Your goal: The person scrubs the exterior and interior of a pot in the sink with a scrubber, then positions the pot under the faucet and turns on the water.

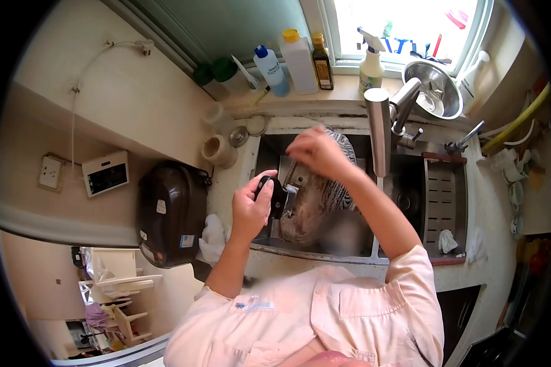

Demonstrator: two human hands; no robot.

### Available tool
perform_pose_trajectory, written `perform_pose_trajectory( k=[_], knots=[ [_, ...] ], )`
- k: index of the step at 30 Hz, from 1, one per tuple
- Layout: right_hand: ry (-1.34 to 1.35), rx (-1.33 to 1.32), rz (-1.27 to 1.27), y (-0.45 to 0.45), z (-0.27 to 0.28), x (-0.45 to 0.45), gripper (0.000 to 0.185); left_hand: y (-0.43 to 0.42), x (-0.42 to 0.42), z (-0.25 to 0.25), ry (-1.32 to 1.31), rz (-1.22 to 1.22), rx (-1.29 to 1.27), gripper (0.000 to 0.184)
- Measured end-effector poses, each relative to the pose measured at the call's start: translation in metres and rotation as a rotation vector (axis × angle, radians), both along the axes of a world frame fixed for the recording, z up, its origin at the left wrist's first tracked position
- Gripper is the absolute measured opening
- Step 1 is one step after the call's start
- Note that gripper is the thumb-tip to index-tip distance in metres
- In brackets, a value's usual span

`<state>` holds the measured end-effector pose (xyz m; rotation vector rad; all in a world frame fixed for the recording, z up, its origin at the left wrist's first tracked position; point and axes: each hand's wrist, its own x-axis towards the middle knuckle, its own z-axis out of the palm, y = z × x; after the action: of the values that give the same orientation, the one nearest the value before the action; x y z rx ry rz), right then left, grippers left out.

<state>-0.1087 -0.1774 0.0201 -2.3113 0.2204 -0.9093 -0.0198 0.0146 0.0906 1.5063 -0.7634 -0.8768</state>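
My left hand point(253, 205) is closed around the black handle of a tool point(278, 197), whose short metal end points right over the left sink basin. A striped, wet-looking cloth point(340, 147) lies in that basin, with a brownish, soaked part point(306, 205) spreading below it. Above the basin's upper left part is my right hand point(313, 147), blurred by motion, its fingers pointing left. What it holds, if anything, cannot be made out. A grey blurred round patch hides the basin's lower right part.
A tall metal faucet point(379, 131) stands right of the basin. Bottles point(300, 64) and a steel bowl point(433, 88) line the back ledge. A dark brown appliance point(171, 211) is at left, near a white cloth point(213, 238). A slotted tray point(441, 205) covers the right basin's side.
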Motion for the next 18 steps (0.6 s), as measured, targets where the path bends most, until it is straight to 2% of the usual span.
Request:
perform_pose_trajectory(
  k=[2,6,10,14,18],
  knots=[
    [-0.032,-0.123,0.131,0.028,0.009,-0.005,0.019,-0.002,0.003,0.000,-0.017,0.000,-0.005,0.028],
    [0.069,0.096,-0.060,-0.019,0.000,-0.002,0.021,0.000,0.003,0.002,0.004,-0.002,-0.001,0.027],
    [0.018,-0.155,0.186,0.022,0.009,-0.005,0.023,0.004,0.002,0.000,-0.001,-0.002,0.002,0.027],
    [0.141,0.166,0.004,-0.030,-0.008,-0.007,0.023,0.008,0.001,0.001,0.016,-0.010,-0.009,0.027],
    [0.045,-0.057,-0.059,0.000,-0.004,-0.006,0.019,0.008,-0.004,0.001,-0.018,0.023,0.017,0.026]
  ],
)
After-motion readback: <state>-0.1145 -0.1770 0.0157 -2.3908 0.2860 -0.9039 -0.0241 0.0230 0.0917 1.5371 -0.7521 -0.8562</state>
